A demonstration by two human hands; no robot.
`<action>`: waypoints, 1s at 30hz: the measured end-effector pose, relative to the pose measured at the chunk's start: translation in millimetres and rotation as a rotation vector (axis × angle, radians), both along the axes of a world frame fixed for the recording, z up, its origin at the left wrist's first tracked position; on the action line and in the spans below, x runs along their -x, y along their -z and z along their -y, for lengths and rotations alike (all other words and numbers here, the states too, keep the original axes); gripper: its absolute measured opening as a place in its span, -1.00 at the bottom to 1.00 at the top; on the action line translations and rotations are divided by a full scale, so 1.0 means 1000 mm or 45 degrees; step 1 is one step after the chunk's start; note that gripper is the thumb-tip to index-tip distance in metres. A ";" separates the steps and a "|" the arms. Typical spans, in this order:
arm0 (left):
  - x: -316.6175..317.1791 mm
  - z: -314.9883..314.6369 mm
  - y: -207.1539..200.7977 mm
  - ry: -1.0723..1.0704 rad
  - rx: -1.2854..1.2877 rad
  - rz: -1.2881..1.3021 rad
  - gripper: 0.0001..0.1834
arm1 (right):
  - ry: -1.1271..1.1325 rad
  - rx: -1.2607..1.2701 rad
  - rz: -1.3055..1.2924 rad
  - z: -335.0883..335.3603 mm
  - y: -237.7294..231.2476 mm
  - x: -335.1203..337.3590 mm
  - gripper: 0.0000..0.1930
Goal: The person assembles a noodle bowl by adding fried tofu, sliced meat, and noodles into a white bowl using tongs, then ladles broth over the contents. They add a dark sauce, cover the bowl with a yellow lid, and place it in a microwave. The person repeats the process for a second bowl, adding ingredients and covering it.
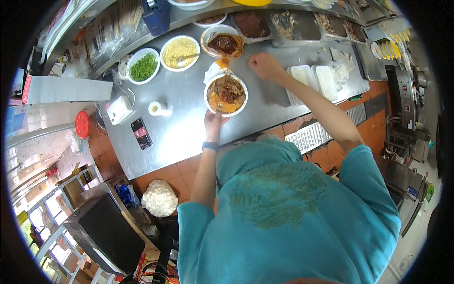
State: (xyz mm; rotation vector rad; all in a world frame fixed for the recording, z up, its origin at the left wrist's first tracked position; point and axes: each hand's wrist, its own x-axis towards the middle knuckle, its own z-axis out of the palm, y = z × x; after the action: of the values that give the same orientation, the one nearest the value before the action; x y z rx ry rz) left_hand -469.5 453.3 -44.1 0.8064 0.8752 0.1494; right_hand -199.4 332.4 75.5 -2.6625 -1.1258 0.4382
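Note:
My left hand (213,124) grips the near rim of a white bowl (206,98) that holds brown, saucy food with orange liquid. Up and to the right, my right hand (266,67) is closed around the end of a thin handle, seemingly a spoon's. That handle leads to a tub of dark red-brown sauce (224,43), whose spoon head I cannot make out. Between tub and bowl lies a white cloth or paper (213,72) with an orange stain. Left of the tub stand a bowl of chopped garlic (178,49) with a spoon and a bowl of chopped green herbs (143,67).
White lidded containers (314,81) are stacked right of my hands on the steel table (182,128). Metal trays of ingredients (288,26) line the back. A phone (141,133), a white roll (157,109) and a small white box (119,110) lie at left.

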 end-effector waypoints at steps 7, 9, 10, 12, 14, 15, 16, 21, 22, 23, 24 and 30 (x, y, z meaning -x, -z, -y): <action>0.004 0.011 -0.004 -0.062 -0.031 -0.090 -0.86 | 0.084 -0.095 0.011 -0.022 -0.018 -0.016 -0.71; 0.008 0.014 -0.005 -0.098 -0.038 -0.030 -0.87 | 0.017 -0.313 0.090 -0.023 -0.050 -0.040 -0.75; 0.011 0.016 -0.005 -0.109 -0.021 -0.066 -0.87 | -0.032 -0.394 0.293 -0.027 -0.069 -0.059 -0.81; 0.014 0.020 -0.006 -0.159 -0.015 -0.052 -0.86 | -0.122 -0.657 0.720 -0.041 -0.110 -0.102 -0.89; 0.019 0.024 -0.007 -0.192 -0.005 -0.138 -0.85 | -0.243 -0.744 0.995 -0.053 -0.141 -0.139 -0.81; 0.021 0.026 -0.007 -0.195 -0.007 -0.136 -0.82 | -0.370 -0.930 1.162 -0.067 -0.149 -0.153 -0.82; 0.023 0.028 -0.008 -0.208 -0.015 -0.074 -0.82 | -0.383 -0.785 1.128 -0.070 -0.154 -0.161 -0.83; 0.026 0.035 -0.004 -0.215 -0.053 -0.100 -0.81 | -0.365 -0.230 0.915 -0.076 -0.163 -0.180 -0.86; 0.025 0.037 -0.003 -0.221 -0.080 -0.116 -0.81 | -0.371 -0.206 0.943 -0.077 -0.166 -0.181 -0.86; 0.024 0.037 -0.001 -0.222 -0.099 -0.156 -0.82 | -0.376 -0.182 0.968 -0.076 -0.169 -0.183 -0.87; 0.025 0.036 0.000 -0.218 -0.114 -0.198 -0.82 | -0.380 -0.162 0.988 -0.076 -0.172 -0.183 -0.87; 0.025 0.034 0.001 -0.177 -0.216 -0.275 -0.85 | -0.402 -0.340 0.910 -0.061 -0.189 -0.184 -0.88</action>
State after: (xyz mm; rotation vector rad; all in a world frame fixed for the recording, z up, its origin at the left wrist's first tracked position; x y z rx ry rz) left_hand -494.2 419.3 -45.5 0.9316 1.1345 0.2655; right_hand -15.6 393.9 264.4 -2.4444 -1.6530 -0.6382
